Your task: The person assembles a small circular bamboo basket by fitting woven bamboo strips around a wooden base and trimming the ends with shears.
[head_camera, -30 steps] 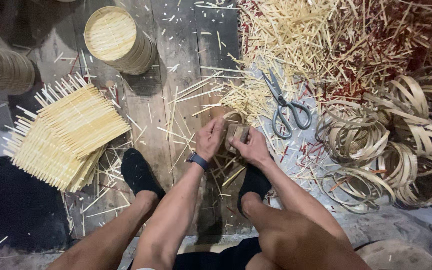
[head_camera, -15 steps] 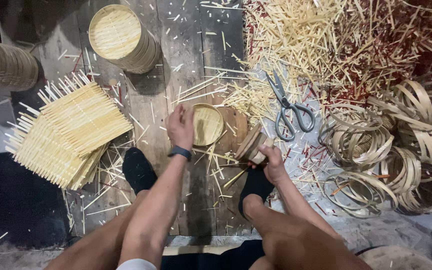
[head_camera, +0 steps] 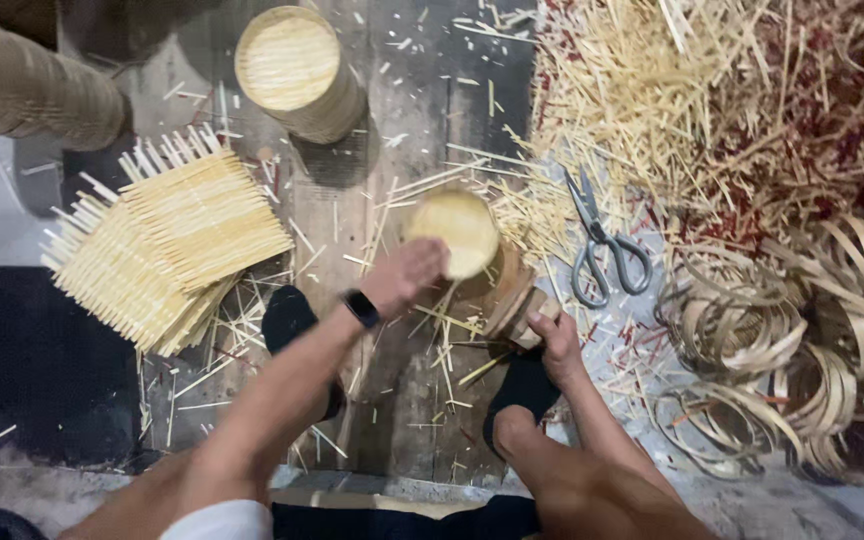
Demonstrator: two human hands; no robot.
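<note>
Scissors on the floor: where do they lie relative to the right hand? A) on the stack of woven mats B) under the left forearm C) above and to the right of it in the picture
C: the scissors lie among the scattered splints, beyond the right hand, untouched.

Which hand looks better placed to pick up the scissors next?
Probably the right hand: it is on the same side as the scissors, though its grip is on a wooden block. The left hand holds the small round woven basket, farther away.

scissors [head_camera: 602, 250] | woven mats [head_camera: 167, 250] | strip coils [head_camera: 802, 350] | splinter pile [head_camera: 672, 110]
</note>
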